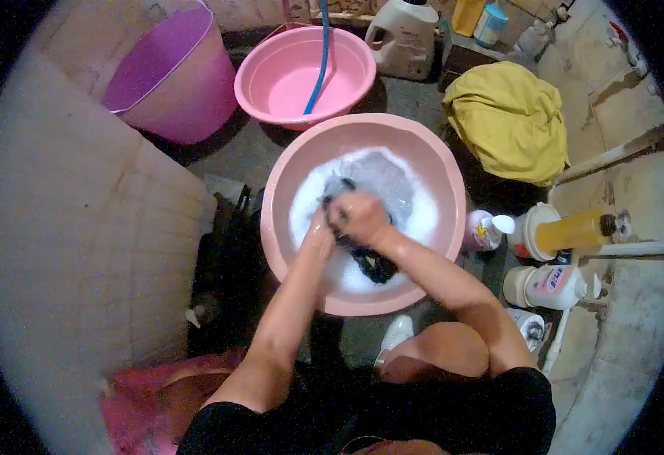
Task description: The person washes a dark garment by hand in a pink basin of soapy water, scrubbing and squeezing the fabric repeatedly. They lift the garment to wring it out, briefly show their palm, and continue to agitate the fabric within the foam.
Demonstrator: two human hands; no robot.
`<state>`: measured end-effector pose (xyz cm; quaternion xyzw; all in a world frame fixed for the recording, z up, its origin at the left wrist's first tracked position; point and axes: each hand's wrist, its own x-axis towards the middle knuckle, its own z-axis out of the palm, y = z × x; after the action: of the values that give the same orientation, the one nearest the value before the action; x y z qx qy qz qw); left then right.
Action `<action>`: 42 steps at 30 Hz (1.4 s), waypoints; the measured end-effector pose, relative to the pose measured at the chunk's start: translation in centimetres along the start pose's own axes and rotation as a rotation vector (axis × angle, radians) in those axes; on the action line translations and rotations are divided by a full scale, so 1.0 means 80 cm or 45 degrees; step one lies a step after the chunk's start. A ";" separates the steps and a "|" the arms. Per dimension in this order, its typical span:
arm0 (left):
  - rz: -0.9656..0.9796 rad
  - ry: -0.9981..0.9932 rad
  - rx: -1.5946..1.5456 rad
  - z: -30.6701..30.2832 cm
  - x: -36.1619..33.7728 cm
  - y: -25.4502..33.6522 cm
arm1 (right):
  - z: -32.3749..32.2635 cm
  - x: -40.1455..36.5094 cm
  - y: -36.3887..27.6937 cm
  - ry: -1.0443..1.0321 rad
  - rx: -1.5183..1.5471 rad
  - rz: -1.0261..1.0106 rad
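Note:
A wide pink basin (286, 262) holds greyish water topped with white suds (423, 220). Over its middle, a wet black cloth (375, 265) is bunched between my two hands, its lower end hanging into the foam. My left hand (320, 227) is closed on the cloth from the left side. My right hand (361, 216) is closed over it from the right, pressed close against the left one. Both hands are smeared by motion, so single fingers are hard to make out. What kind of garment the cloth is cannot be told.
Behind stand a purple bucket (195, 91), a smaller pink basin (252, 87) with a blue hose (320, 76), and a large jug (404, 38). Yellow cloth (506, 117) lies back right. Several bottles, including a white one (555, 287), line the right wall; a tiled wall rises at left.

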<state>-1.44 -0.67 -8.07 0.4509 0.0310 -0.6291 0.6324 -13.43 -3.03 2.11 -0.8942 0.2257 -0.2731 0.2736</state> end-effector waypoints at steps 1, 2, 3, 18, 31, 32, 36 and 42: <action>-0.045 0.147 -0.104 -0.027 0.028 -0.013 | 0.004 0.000 0.031 0.113 -0.008 -0.074; 0.031 0.037 -0.055 0.057 -0.046 0.006 | 0.004 0.004 0.062 0.141 0.018 0.308; -0.027 -0.106 -0.215 0.052 -0.030 -0.001 | 0.002 0.009 0.095 0.165 0.043 0.690; 0.180 0.088 1.428 0.052 -0.026 0.038 | -0.028 0.002 0.087 -0.313 0.282 0.778; 0.043 -0.049 0.188 0.043 -0.034 -0.006 | -0.003 0.011 0.123 -0.082 0.093 0.758; 0.075 -0.045 0.340 0.064 -0.041 0.003 | 0.040 0.003 0.204 -0.466 -0.249 0.496; 0.243 0.083 1.268 0.064 -0.049 0.085 | -0.011 -0.003 0.178 -0.161 -0.188 0.898; 0.413 0.293 1.928 0.042 -0.030 0.052 | 0.039 -0.042 0.163 0.030 -0.043 0.977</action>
<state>-0.26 -1.69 -2.41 0.8208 -0.4076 -0.3279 0.2294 -17.38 -9.80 -9.31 -0.7459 0.5515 -0.1575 0.3387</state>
